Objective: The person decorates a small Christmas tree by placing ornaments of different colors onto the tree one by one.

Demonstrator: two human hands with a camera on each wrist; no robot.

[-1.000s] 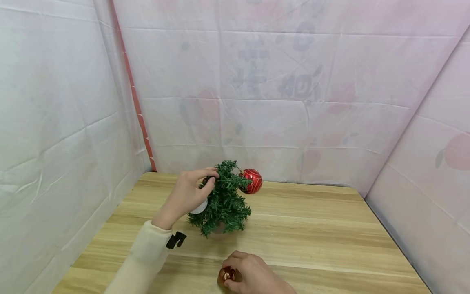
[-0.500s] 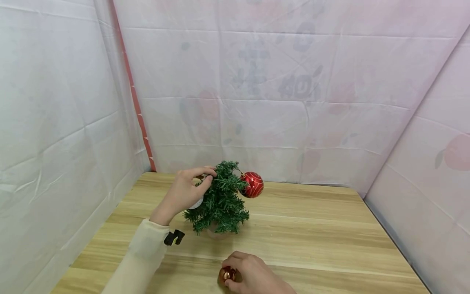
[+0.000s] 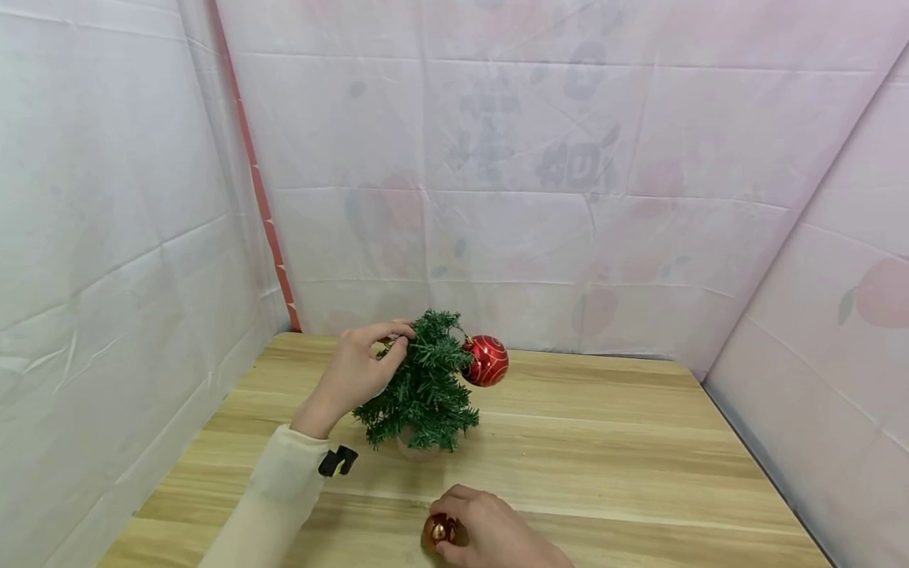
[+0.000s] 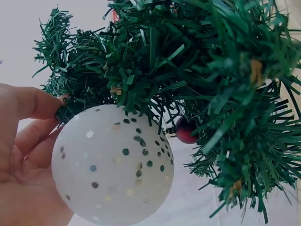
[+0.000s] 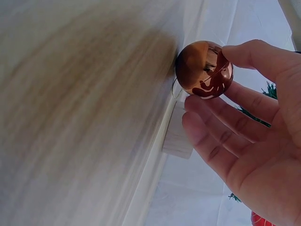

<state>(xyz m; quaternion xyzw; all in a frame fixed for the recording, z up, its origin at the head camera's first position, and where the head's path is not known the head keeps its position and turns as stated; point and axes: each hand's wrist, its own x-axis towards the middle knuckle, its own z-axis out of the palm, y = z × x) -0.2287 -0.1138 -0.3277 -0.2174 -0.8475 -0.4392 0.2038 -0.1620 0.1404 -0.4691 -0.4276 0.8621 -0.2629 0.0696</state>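
A small green artificial Christmas tree [image 3: 426, 386] stands on the wooden table. My left hand [image 3: 348, 375] pinches a branch on its upper left side, seen close in the left wrist view with thumb and finger at the branch [image 4: 77, 101]. Just under that branch is a white bauble [image 4: 113, 169] with hexagonal flecks, overlapping the hand. A red bauble [image 3: 490, 361] with pale swirls hangs on the tree's right. Nearer the front, my right hand [image 3: 493, 528] grips a shiny copper bauble [image 5: 204, 68] between thumb and fingers, low at the tabletop; a thin loop [image 5: 175, 89] shows on it.
Among the branches sits a small dark red bauble [image 4: 186, 131]. The tree has a pale round base [image 3: 415, 450]. White printed cloth [image 3: 511, 237] walls in the table [image 3: 604, 442] at the back and both sides.
The tree has shifted and leaned slightly left with my left hand, and the red bauble hangs a little lower. The white bauble has become mostly hidden in the head view. My right hand stays put.
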